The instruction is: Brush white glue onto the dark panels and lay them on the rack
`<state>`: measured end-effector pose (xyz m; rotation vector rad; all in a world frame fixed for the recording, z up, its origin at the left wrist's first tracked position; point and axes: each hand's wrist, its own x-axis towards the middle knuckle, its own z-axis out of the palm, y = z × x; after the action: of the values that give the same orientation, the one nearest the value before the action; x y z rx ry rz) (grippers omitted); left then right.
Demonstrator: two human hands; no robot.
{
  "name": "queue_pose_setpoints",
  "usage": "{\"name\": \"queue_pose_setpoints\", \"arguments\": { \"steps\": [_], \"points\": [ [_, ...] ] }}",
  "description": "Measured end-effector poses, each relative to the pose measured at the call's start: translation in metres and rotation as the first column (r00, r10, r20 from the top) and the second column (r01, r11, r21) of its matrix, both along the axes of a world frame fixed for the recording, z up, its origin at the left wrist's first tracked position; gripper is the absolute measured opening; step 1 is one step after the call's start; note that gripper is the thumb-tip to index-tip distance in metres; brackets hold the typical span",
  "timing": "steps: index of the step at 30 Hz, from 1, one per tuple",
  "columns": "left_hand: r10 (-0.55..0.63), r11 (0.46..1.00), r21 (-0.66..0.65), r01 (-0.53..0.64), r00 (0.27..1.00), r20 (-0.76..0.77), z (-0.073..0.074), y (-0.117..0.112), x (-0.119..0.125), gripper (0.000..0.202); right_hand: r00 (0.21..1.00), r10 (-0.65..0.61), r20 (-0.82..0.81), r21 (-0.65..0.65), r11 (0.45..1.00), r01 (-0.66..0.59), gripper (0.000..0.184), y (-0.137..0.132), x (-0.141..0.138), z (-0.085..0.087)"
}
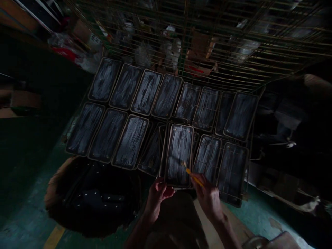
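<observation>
Yellow-handled paintbrush (192, 174) gripped in our right hand (209, 197), we appear to be mid-coating the white-streaked rectangular tray (179, 148), just toward five o'clock from centre; our left hand (155, 195) holds its seven o'clock corner, and the next move probably calls for strokes over its darker near end

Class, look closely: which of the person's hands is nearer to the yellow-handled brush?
Right. The right hand grips the brush by its handle; the left hand is apart from it, at the near left corner of the streaked tray under the bristles.
</observation>
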<state>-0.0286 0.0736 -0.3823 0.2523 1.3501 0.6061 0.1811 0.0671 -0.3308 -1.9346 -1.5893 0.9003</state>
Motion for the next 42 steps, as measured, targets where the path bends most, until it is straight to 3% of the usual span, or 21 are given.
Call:
{"name": "queue_pose_setpoints", "arguments": {
  "steps": [3, 6, 11, 15, 18, 21, 24, 29, 32, 35, 39, 42],
  "points": [
    [0.035, 0.999, -0.018, -0.035, 0.999, -0.014, 0.002, -0.001, 0.003, 0.056, 0.996, 0.032, -0.079, -0.071, 0.997, -0.038, 0.019, -0.029, -0.002, 0.015],
    [0.027, 1.000, -0.013, -0.028, 0.997, -0.068, 0.003, 0.000, 0.005, 0.059, 0.978, -0.011, -0.208, -0.123, 0.992, -0.015, 0.019, -0.032, -0.002, 0.024],
    [-0.012, 0.999, 0.042, 0.018, 0.989, -0.149, 0.006, 0.003, 0.007, 0.057, 0.922, -0.136, -0.361, -0.129, 0.987, 0.094, 0.022, -0.022, -0.012, 0.011],
    [-0.092, 0.993, 0.054, 0.106, 0.972, -0.218, 0.007, 0.006, 0.008, 0.050, 0.925, -0.134, -0.356, -0.151, 0.985, 0.085, 0.022, -0.025, -0.012, -0.002],
    [-0.095, 0.993, 0.055, 0.108, 0.974, -0.206, 0.005, 0.005, 0.007, 0.050, 0.928, -0.216, -0.302, -0.161, 0.972, 0.174, 0.022, -0.018, 0.004, -0.003],
    [-0.083, 0.993, 0.067, 0.096, 0.981, -0.174, 0.002, 0.003, 0.007, 0.052, 0.919, -0.285, -0.274, -0.081, 0.959, 0.273, 0.024, -0.001, 0.020, -0.004],
    [-0.067, 0.994, 0.074, 0.080, 0.984, -0.165, 0.000, 0.003, 0.007, 0.052, 0.933, -0.285, -0.219, -0.010, 0.957, 0.290, 0.024, 0.008, 0.025, -0.009],
    [-0.057, 0.995, 0.074, 0.069, 0.985, -0.161, 0.002, 0.004, 0.009, 0.053, 0.960, -0.236, -0.151, -0.128, 0.968, 0.217, 0.024, -0.021, 0.009, -0.005],
    [-0.053, 0.995, 0.080, 0.066, 0.986, -0.159, 0.005, 0.005, 0.010, 0.052, 0.946, -0.210, -0.246, -0.232, 0.961, 0.153, 0.024, -0.034, -0.003, 0.007],
    [-0.041, 0.996, 0.067, 0.054, 0.983, -0.178, 0.007, 0.006, 0.010, 0.054, 0.884, -0.271, -0.380, -0.264, 0.948, 0.177, 0.025, -0.024, -0.013, 0.012],
    [-0.058, 0.993, 0.094, 0.078, 0.978, -0.201, 0.008, 0.006, 0.009, 0.050, 0.837, -0.316, -0.447, -0.213, 0.946, 0.244, 0.027, -0.004, -0.030, -0.001],
    [-0.090, 0.986, 0.115, 0.118, 0.971, -0.220, 0.005, 0.006, 0.005, 0.046, 0.813, -0.318, -0.488, -0.256, 0.943, 0.215, 0.029, -0.007, -0.038, -0.007]
  ]
}}
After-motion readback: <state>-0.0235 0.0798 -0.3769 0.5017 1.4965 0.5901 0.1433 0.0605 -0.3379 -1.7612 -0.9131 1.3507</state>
